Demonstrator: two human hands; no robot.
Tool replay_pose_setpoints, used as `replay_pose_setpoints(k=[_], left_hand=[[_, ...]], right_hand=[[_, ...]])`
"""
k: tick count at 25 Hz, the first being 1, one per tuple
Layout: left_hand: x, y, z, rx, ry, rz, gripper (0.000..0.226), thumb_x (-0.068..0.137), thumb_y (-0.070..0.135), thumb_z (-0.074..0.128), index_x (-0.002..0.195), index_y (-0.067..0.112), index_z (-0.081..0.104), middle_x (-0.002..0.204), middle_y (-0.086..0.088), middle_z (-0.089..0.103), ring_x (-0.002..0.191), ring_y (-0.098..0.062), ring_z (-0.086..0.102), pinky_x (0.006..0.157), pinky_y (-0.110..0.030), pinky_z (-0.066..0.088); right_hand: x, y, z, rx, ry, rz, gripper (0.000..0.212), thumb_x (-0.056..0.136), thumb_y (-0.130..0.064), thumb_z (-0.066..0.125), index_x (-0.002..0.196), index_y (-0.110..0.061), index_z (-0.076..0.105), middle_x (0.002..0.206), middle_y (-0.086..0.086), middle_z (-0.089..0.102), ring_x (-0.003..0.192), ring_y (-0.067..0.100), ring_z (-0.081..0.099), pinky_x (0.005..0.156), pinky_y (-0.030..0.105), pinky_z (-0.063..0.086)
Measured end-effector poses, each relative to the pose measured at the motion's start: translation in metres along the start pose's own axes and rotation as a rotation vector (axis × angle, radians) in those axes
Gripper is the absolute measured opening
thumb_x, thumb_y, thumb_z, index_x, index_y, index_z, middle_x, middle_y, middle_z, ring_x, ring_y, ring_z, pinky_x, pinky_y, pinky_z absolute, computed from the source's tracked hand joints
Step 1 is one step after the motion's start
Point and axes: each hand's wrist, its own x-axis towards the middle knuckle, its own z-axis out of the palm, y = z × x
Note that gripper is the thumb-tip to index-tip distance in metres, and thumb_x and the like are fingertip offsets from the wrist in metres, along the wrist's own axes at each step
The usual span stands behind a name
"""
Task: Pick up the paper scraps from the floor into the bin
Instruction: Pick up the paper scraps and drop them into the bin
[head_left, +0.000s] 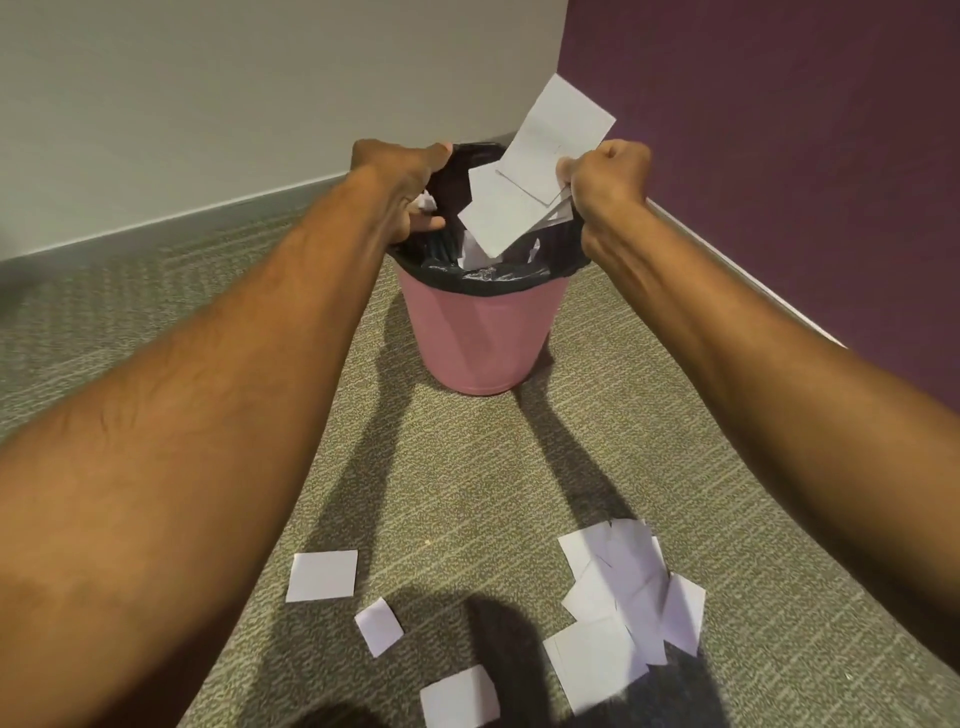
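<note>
A pink bin (480, 332) with a black liner (519, 275) stands on the carpet in the room's corner. My right hand (608, 179) is over its right rim, shut on several white paper scraps (535, 171) that fan out above the opening. My left hand (405, 182) is over the left rim with a small white scrap (427, 200) in its curled fingers. More scraps lie inside the liner (472, 252). On the floor near me lie a pile of scraps (623, 597) and three single pieces (323, 576), (378, 626), (457, 699).
A grey wall (234, 104) with a skirting board runs behind the bin on the left. A purple wall (805, 156) closes the right side. Patterned grey-green carpet (457, 478) covers the floor between the bin and the scraps.
</note>
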Motion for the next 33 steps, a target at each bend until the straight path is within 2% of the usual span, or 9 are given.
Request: replay_pose_setpoints(k=[6, 10, 15, 17, 19, 22, 27, 29, 33], left_hand=[[-0.001, -0.009, -0.014, 0.073, -0.099, 0.041, 0.046, 0.085, 0.037, 0.071, 0.117, 0.005, 0.059, 0.113, -0.011, 0.062, 0.091, -0.031, 0.067, 0.067, -0.042, 0.062], [-0.011, -0.015, -0.028, 0.077, -0.047, 0.148, 0.029, 0.088, 0.032, 0.068, 0.094, 0.004, 0.065, 0.087, -0.013, 0.066, 0.067, -0.023, 0.064, 0.062, -0.036, 0.06], [-0.032, -0.07, -0.073, 0.183, 0.149, 0.202, 0.02, 0.092, 0.021, 0.06, 0.077, 0.009, 0.062, 0.073, -0.008, 0.062, 0.059, -0.019, 0.057, 0.055, -0.03, 0.05], [-0.037, -0.123, -0.097, 0.354, 0.192, 0.17, 0.015, 0.089, 0.014, 0.059, 0.075, 0.008, 0.061, 0.069, -0.009, 0.058, 0.061, -0.02, 0.055, 0.059, -0.033, 0.049], [-0.049, -0.186, -0.119, 0.611, 0.123, 0.055, 0.011, 0.088, 0.016, 0.061, 0.087, 0.005, 0.061, 0.079, -0.011, 0.061, 0.075, -0.027, 0.061, 0.07, -0.039, 0.053], [-0.082, -0.269, -0.145, 0.995, -0.007, -0.205, 0.058, 0.085, 0.042, 0.067, 0.127, 0.007, 0.049, 0.129, -0.024, 0.049, 0.116, -0.043, 0.051, 0.097, -0.053, 0.046], [-0.126, -0.337, -0.146, 1.247, -0.184, -0.257, 0.087, 0.069, 0.071, 0.065, 0.136, 0.026, 0.031, 0.137, -0.017, 0.034, 0.124, -0.042, 0.039, 0.096, -0.057, 0.041], [-0.134, -0.347, -0.136, 1.283, -0.199, -0.206, 0.088, 0.069, 0.068, 0.066, 0.137, 0.029, 0.029, 0.137, -0.016, 0.032, 0.124, -0.041, 0.038, 0.093, -0.056, 0.041], [-0.141, -0.353, -0.121, 1.306, -0.164, -0.16, 0.07, 0.077, 0.051, 0.07, 0.132, 0.022, 0.037, 0.13, -0.015, 0.037, 0.118, -0.04, 0.042, 0.089, -0.052, 0.046]], right_hand=[[0.004, 0.015, 0.003, -0.048, -0.053, -0.055, 0.009, 0.079, -0.001, 0.064, 0.083, -0.009, 0.063, 0.08, 0.006, 0.068, 0.063, 0.016, 0.062, 0.049, 0.023, 0.047], [0.0, 0.018, 0.001, -0.181, -0.159, -0.116, 0.025, 0.081, -0.001, 0.067, 0.063, -0.016, 0.059, 0.081, 0.003, 0.07, 0.075, 0.013, 0.068, 0.059, 0.024, 0.055], [-0.028, 0.013, -0.006, -0.282, -0.198, -0.293, 0.023, 0.087, 0.002, 0.057, 0.076, -0.015, 0.066, 0.072, -0.003, 0.064, 0.06, 0.005, 0.06, 0.049, 0.016, 0.045], [-0.052, 0.02, -0.016, -0.247, -0.342, -0.36, 0.015, 0.089, 0.001, 0.058, 0.086, -0.009, 0.069, 0.075, 0.001, 0.066, 0.058, 0.006, 0.062, 0.049, 0.014, 0.046], [-0.079, 0.045, -0.031, -0.294, -0.529, -0.341, 0.01, 0.091, 0.0, 0.058, 0.091, -0.004, 0.068, 0.077, 0.005, 0.067, 0.058, 0.007, 0.061, 0.05, 0.012, 0.047], [-0.106, 0.12, -0.054, -0.628, -0.749, -0.188, 0.007, 0.091, -0.003, 0.059, 0.092, -0.007, 0.065, 0.089, 0.005, 0.066, 0.08, 0.014, 0.064, 0.062, 0.018, 0.05], [-0.11, 0.237, -0.097, -1.291, -0.959, -0.013, 0.057, 0.076, -0.024, 0.077, 0.126, -0.011, 0.056, 0.124, 0.014, 0.058, 0.107, 0.031, 0.058, 0.083, 0.033, 0.049], [-0.117, 0.255, -0.116, -1.404, -0.977, 0.028, 0.08, 0.068, -0.039, 0.082, 0.137, -0.022, 0.045, 0.132, 0.007, 0.049, 0.118, 0.033, 0.053, 0.097, 0.042, 0.048], [-0.13, 0.275, -0.142, -1.419, -0.935, 0.058, 0.087, 0.062, -0.051, 0.084, 0.134, -0.03, 0.041, 0.137, 0.001, 0.044, 0.121, 0.034, 0.05, 0.098, 0.052, 0.046]])
